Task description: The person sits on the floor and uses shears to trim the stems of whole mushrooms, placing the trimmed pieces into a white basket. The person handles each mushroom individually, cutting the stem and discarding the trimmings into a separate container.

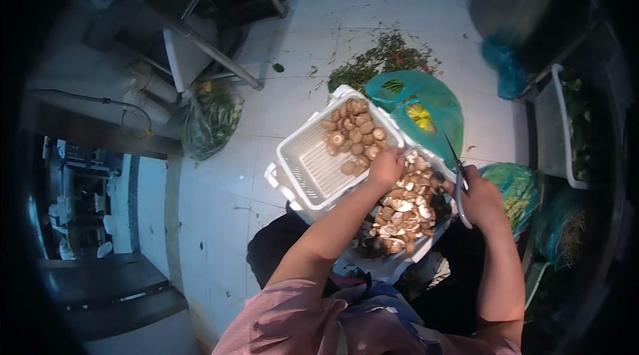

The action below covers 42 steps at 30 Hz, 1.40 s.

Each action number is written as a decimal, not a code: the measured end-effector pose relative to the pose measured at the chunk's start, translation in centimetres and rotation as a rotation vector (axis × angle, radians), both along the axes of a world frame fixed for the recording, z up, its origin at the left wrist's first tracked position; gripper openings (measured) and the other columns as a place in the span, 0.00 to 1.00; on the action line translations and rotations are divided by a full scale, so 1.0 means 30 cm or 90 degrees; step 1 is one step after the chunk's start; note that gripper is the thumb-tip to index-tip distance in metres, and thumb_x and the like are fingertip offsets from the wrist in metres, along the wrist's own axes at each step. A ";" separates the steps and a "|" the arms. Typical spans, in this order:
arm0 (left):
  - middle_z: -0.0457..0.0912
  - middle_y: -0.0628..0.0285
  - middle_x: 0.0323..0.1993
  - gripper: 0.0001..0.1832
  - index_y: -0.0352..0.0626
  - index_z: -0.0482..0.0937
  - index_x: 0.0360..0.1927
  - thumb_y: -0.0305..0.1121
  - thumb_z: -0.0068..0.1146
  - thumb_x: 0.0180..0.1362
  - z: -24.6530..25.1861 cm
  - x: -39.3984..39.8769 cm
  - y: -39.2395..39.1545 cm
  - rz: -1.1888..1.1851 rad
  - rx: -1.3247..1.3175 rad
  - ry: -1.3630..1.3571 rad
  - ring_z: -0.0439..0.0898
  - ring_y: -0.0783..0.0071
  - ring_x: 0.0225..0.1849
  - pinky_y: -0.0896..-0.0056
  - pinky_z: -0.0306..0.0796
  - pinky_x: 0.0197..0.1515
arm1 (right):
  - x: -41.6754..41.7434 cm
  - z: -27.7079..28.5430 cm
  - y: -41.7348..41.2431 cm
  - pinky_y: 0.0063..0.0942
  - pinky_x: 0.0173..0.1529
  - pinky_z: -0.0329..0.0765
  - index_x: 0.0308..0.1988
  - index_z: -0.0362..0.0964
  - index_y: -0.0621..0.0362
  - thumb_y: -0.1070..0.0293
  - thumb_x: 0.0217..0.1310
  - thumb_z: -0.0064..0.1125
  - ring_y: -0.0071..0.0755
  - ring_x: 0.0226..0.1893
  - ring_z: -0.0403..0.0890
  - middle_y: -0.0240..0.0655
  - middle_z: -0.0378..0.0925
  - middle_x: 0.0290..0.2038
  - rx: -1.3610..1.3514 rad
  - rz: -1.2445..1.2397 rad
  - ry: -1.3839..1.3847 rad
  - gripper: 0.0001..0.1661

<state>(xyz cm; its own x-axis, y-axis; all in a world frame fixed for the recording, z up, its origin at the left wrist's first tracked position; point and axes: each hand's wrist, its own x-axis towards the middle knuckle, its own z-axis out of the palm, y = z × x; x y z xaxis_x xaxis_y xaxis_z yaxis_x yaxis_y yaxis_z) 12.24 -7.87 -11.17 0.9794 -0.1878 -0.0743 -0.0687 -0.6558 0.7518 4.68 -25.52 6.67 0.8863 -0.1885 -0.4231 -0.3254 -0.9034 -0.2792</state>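
Note:
Whole brown mushrooms [354, 130] lie toward the far side of a white plastic basket [292, 175]. My left hand [387, 169] is at that basket's right edge; whether its fingers hold anything is not clear. Cut mushroom pieces [407, 210] fill a container just right of it, below my hands. My right hand [479, 198] grips a pair of scissors [460, 188], blades pointing away from me above the right side of the pieces. A green plastic bag [444, 105] with something yellow inside rests beyond both.
Leafy trimmings [394, 55] are heaped on the tiled floor ahead. A clear bag of greens [212, 118] stands left by a metal-legged table [219, 53]. To the right are a green bag of vegetables [514, 195] and a white crate of greens [564, 125].

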 end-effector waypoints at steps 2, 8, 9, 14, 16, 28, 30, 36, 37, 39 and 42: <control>0.76 0.49 0.34 0.09 0.39 0.75 0.35 0.28 0.53 0.49 -0.014 0.072 0.046 0.111 0.041 -0.125 0.74 0.51 0.40 0.57 0.67 0.45 | 0.004 0.020 0.015 0.45 0.38 0.71 0.44 0.65 0.61 0.44 0.54 0.53 0.57 0.33 0.77 0.53 0.76 0.28 0.017 0.012 0.002 0.31; 0.66 0.46 0.50 0.24 0.39 0.67 0.47 0.29 0.58 0.45 -0.205 0.157 0.248 0.161 0.150 -0.048 0.67 0.50 0.52 0.58 0.64 0.54 | -0.001 0.007 0.041 0.46 0.40 0.72 0.42 0.63 0.62 0.43 0.56 0.48 0.54 0.30 0.79 0.49 0.77 0.26 -0.038 0.107 0.031 0.30; 0.66 0.47 0.51 0.24 0.39 0.68 0.48 0.29 0.58 0.45 -0.203 0.175 0.239 0.147 0.164 -0.070 0.66 0.49 0.52 0.59 0.64 0.53 | 0.005 0.008 0.043 0.45 0.39 0.73 0.42 0.63 0.62 0.43 0.56 0.48 0.53 0.30 0.79 0.49 0.77 0.26 -0.053 0.113 0.035 0.30; 0.71 0.45 0.46 0.21 0.36 0.69 0.46 0.30 0.54 0.47 -0.155 0.179 0.216 0.184 0.135 0.068 0.70 0.49 0.49 0.60 0.65 0.51 | -0.007 -0.036 0.035 0.49 0.48 0.67 0.45 0.63 0.59 0.41 0.54 0.50 0.51 0.34 0.79 0.47 0.77 0.26 -0.027 0.091 0.070 0.32; 0.76 0.45 0.37 0.18 0.31 0.69 0.44 0.30 0.51 0.50 -0.100 0.166 0.226 0.292 0.020 0.042 0.75 0.49 0.41 0.59 0.67 0.48 | -0.007 -0.042 0.041 0.46 0.48 0.68 0.46 0.62 0.59 0.41 0.53 0.51 0.51 0.34 0.79 0.47 0.77 0.26 0.003 0.087 0.074 0.34; 0.77 0.65 0.36 0.08 0.42 0.71 0.41 0.30 0.51 0.59 0.440 -0.245 0.195 0.199 -0.688 0.525 0.75 0.80 0.37 0.83 0.71 0.41 | -0.174 -0.115 0.119 0.29 0.46 0.69 0.51 0.50 0.67 0.31 0.54 0.44 0.38 0.40 0.73 0.48 0.70 0.39 0.577 0.126 0.227 0.48; 0.77 0.66 0.36 0.08 0.42 0.72 0.42 0.29 0.50 0.59 0.389 -0.282 0.209 0.196 -0.690 0.521 0.75 0.80 0.38 0.82 0.70 0.42 | -0.214 -0.107 0.142 0.28 0.44 0.70 0.52 0.49 0.67 0.31 0.54 0.43 0.35 0.38 0.74 0.46 0.71 0.38 0.632 0.050 0.279 0.48; 0.74 0.65 0.36 0.16 0.37 0.67 0.47 0.25 0.55 0.55 0.321 -0.291 0.156 0.235 -0.669 0.459 0.74 0.80 0.36 0.84 0.70 0.39 | -0.237 -0.131 0.120 0.26 0.42 0.70 0.53 0.51 0.65 0.31 0.54 0.43 0.30 0.37 0.73 0.41 0.71 0.33 0.599 0.032 0.317 0.48; 0.75 0.64 0.37 0.15 0.37 0.68 0.47 0.24 0.54 0.55 0.310 -0.281 0.152 0.220 -0.647 0.464 0.75 0.79 0.37 0.83 0.70 0.41 | -0.235 -0.136 0.115 0.25 0.41 0.70 0.53 0.51 0.65 0.31 0.54 0.43 0.29 0.37 0.73 0.40 0.71 0.33 0.587 0.031 0.316 0.47; 0.77 0.62 0.39 0.13 0.37 0.69 0.46 0.22 0.51 0.56 0.290 -0.264 0.151 0.191 -0.599 0.476 0.76 0.76 0.39 0.79 0.70 0.44 | -0.223 -0.121 0.107 0.25 0.37 0.70 0.51 0.52 0.63 0.34 0.55 0.46 0.27 0.33 0.72 0.38 0.69 0.30 0.630 -0.017 0.319 0.43; 0.77 0.63 0.37 0.14 0.35 0.69 0.46 0.22 0.52 0.55 0.319 -0.263 0.128 0.170 -0.576 0.497 0.75 0.79 0.37 0.82 0.70 0.41 | -0.213 -0.096 0.095 0.24 0.29 0.69 0.47 0.55 0.61 0.38 0.56 0.48 0.23 0.24 0.67 0.32 0.65 0.24 0.674 -0.070 0.339 0.37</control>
<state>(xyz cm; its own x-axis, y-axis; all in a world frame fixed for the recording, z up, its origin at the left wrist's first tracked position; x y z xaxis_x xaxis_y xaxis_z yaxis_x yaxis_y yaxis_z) 4.35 -4.04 -1.59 0.7463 -0.2767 -0.6054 0.6609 0.2001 0.7233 -1.70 -22.68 3.80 0.5533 0.4116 -0.7242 -0.6874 -0.2654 -0.6761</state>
